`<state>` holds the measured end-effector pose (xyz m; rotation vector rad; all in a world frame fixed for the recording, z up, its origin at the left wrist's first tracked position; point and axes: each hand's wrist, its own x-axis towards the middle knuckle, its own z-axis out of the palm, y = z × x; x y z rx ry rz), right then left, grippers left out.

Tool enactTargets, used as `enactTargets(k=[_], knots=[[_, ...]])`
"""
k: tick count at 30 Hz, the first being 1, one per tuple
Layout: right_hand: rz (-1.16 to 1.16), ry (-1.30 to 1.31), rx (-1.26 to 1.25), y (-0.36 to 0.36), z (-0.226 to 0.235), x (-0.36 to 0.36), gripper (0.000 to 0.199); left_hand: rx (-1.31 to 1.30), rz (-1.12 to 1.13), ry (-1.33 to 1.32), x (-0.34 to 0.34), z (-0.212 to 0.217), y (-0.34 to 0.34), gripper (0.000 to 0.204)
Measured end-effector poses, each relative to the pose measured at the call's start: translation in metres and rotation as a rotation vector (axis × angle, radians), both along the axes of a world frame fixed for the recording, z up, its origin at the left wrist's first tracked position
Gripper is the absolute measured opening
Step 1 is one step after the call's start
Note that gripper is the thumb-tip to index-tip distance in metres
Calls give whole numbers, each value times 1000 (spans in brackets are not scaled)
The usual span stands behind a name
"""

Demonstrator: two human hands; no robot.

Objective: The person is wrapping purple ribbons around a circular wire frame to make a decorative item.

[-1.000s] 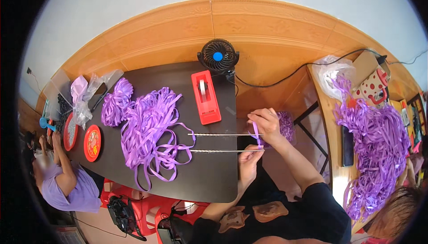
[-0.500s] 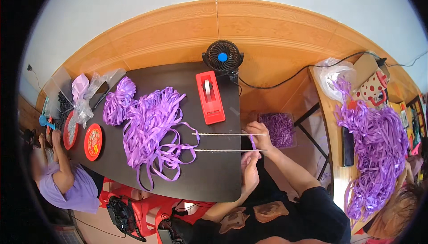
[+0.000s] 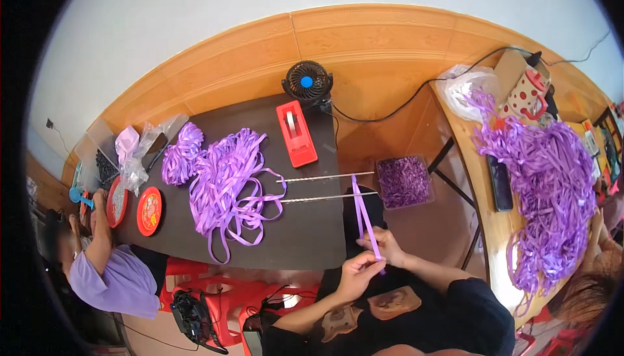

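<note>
Two thin twisted metal rods stick out past the dark table's right edge, roughly side by side. A narrow purple ribbon is looped at their outer ends, and two strands come down from there toward me. My left hand pinches one strand near its lower end, close to my lap. Just beyond and to the right, my right hand is closed on the other strand. At the rods' table end, purple ribbon joins a large loose heap of ribbon on the table.
A red tape dispenser and a black fan stand by the table's far right. A bin of purple shreds sits on the floor. Red dishes and a co-worker are at left; more ribbon covers the right table.
Both hands have moved from the rods' outer ends down toward my lap, drawing the ribbon into two long strands. The view has shifted slightly.
</note>
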<state>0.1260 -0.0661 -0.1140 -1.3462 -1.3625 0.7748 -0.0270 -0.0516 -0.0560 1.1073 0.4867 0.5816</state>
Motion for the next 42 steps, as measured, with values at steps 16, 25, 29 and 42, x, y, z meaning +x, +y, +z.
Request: enactTargets(k=[16,25,29,42], knots=[[100,718,-668,-60,18,-37,7,-103,69,28,-37,28,-13,8],[198,611,-637,-78,21,-46,17,-76,-17,293,-34,-23,-2,12],[226,420,-667,-78,11,-45,18,309,250,351,-26,-33,0,17],[236,376,-559,-79,18,-42,23,-250,155,192,-16,-36,16,12]])
